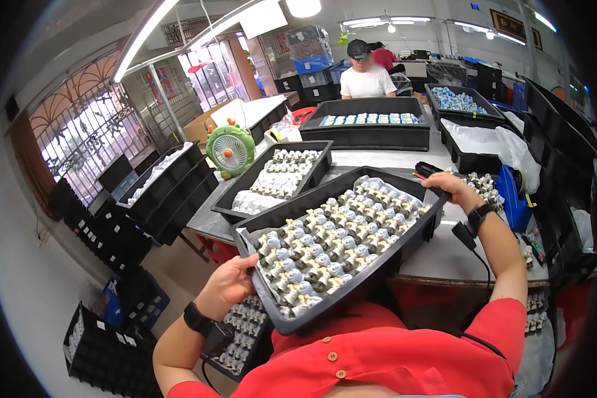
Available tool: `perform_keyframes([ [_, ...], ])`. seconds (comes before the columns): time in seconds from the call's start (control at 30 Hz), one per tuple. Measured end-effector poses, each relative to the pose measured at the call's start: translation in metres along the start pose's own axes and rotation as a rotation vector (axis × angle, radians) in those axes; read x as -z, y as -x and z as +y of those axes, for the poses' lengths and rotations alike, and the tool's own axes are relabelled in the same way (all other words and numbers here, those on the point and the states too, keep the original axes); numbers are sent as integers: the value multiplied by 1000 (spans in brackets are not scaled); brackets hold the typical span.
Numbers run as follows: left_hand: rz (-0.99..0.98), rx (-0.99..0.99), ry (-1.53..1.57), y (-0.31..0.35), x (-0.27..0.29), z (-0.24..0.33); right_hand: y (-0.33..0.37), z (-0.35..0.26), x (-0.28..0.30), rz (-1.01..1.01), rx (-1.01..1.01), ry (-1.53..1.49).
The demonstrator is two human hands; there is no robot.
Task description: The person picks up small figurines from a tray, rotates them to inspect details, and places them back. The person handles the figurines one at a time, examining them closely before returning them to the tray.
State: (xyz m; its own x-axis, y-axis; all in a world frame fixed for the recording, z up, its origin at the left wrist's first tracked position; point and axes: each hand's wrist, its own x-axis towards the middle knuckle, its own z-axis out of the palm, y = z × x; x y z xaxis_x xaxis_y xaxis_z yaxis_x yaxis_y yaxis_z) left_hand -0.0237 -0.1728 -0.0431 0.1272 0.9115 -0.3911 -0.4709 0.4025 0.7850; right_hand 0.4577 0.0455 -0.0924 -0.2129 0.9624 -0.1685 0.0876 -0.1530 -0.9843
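Observation:
A black plastic tray (351,296) is held up in front of me, tilted with its right end higher and farther away. Rows of small figurines (338,232) in grey, white and yellow stand in it on a pale liner. At its near left end, my left hand (231,286) grips the rim. My right hand (452,188) is closed round the rim at the far right corner, and a thin red object shows beside its fingers. Just beyond lies a similar black tray (227,207), partly filled with figurines, its front covered by white lining.
A green fan (230,151) stands on the table (371,158) at the left. Across from me, a person in white (367,82) is behind a deep black tray (378,139). Loose figurines and a blue bin (512,198) are at right. Below my left arm sits another filled tray (244,335).

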Motion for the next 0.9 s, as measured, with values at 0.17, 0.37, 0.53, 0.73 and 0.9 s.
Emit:
perform_keyframes([
  [0.17,-5,-32,82,-5,-38,-11,-84,-6,21,79,133,445],
  [0.37,-69,278,236,-19,-58,-37,-157,-9,4,201,222,517],
  [0.53,-36,449,178,-51,-69,-53,-193,1,22,284,290,402],
  [0.73,-252,523,143,-79,-71,-48,-113,-39,-27,140,-92,295],
  [0.9,-367,610,161,-91,-88,-46,-109,-25,-16,60,71,414],
])
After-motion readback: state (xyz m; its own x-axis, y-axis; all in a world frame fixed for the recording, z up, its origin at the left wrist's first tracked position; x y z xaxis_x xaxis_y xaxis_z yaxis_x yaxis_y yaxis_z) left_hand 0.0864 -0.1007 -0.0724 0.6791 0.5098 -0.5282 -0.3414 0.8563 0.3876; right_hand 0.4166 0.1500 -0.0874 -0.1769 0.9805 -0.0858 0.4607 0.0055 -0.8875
